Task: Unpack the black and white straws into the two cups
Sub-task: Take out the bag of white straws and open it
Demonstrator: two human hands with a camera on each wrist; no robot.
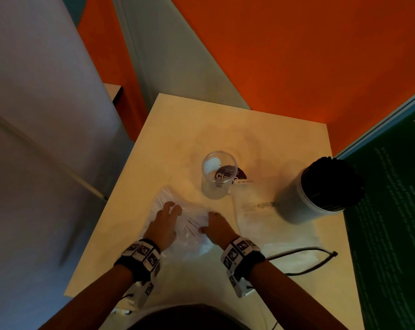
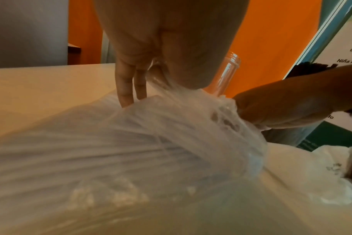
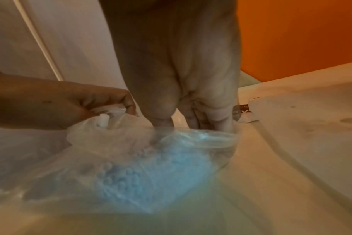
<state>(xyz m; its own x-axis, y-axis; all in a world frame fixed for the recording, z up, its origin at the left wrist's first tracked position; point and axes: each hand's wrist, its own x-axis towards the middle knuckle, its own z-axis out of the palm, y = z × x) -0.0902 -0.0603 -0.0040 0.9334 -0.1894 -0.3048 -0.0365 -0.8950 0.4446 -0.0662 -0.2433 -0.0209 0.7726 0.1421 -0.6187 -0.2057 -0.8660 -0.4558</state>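
Lying flat, white straws [image 1: 164, 198] point away-left, both hands [image 1: 164, 222] gripping bag [image 1: 189, 234]

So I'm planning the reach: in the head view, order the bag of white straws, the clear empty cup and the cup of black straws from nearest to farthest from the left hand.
1. Clear plastic bag of white straws: under the left hand, gripped.
2. Clear empty plastic cup: ahead, slightly right.
3. Cup packed with black straws: far right, at the table edge.

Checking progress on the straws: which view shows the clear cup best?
The head view: the whole clear cup stands upright and empty. The left wrist view shows only its rim and side behind the left hand. The right wrist view misses it.
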